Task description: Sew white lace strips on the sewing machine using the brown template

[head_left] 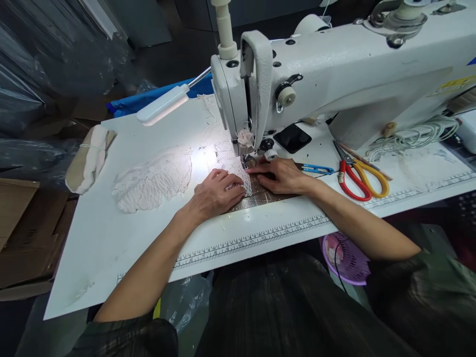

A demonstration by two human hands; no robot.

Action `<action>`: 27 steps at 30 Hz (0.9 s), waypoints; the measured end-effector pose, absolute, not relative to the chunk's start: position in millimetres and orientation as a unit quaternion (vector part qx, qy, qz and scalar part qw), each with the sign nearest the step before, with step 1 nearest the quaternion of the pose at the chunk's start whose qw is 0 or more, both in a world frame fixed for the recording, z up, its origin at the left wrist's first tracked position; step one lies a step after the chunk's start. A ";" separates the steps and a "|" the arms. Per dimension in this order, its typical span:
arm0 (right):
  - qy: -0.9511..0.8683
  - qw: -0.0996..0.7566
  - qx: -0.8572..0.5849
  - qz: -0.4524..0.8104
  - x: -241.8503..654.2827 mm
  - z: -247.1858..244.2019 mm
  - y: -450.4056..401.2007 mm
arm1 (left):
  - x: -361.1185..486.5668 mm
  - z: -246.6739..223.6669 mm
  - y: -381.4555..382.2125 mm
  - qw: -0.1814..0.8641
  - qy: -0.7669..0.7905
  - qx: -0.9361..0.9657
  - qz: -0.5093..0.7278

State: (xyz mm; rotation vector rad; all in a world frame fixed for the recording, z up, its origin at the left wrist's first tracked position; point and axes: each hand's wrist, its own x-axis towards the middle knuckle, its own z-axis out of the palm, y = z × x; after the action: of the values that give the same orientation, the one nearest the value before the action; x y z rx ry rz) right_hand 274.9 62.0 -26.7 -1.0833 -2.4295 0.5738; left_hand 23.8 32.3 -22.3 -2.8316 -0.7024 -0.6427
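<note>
A strip of white lace (248,187) lies under the presser foot (245,161) of a white sewing machine (230,99). My left hand (219,193) rests on the lace left of the foot, palm down, its fingers laid over the cloth. From the other side, my right hand (280,176) reaches in with the index fingertip touching the lace close to the foot. Its other fingers bend over the metal bed plate (262,196) and are partly hidden. Neither hand grips anything that I can see. Left of my left hand, a loose piece of white lace (152,178) lies flat.
Blue thread snips (318,169) and scissors with red and yellow handles (363,179) lie to the right. Behind the snips is a dark phone-like slab (292,138). A lamp (163,105) lights the table. A wrapped lace bundle (91,158) sits far left; a purple basket (349,260) stands below.
</note>
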 end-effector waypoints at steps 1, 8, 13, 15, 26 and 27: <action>-0.875 0.225 -0.384 0.189 273.8 -32.6 59.8 | 24.1 -22.7 31.7 0.084 -0.232 -0.944 -0.220; -0.888 0.251 -0.355 0.146 272.6 -44.8 51.5 | 23.6 -23.5 30.2 0.079 -0.222 -0.947 -0.219; -0.889 0.242 -0.366 0.130 271.4 -41.9 51.9 | 25.9 -20.6 27.4 0.059 -0.232 -0.950 -0.200; -0.893 0.241 -0.360 0.124 271.4 -40.9 51.2 | 27.8 -15.7 24.4 0.060 -0.241 -0.951 -0.186; -0.914 0.217 -0.326 0.107 270.9 -32.1 46.4 | 33.8 1.2 23.5 0.034 -0.257 -0.962 -0.089; -0.914 0.212 -0.329 0.104 270.7 -31.8 46.3 | 33.4 -0.3 22.9 0.037 -0.260 -0.960 -0.100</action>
State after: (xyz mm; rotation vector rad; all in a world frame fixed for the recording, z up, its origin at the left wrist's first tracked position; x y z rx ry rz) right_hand 270.7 46.3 -31.8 -0.9145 -2.5393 0.2887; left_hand 33.4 22.9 -0.3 -2.9468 -0.7983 -0.3060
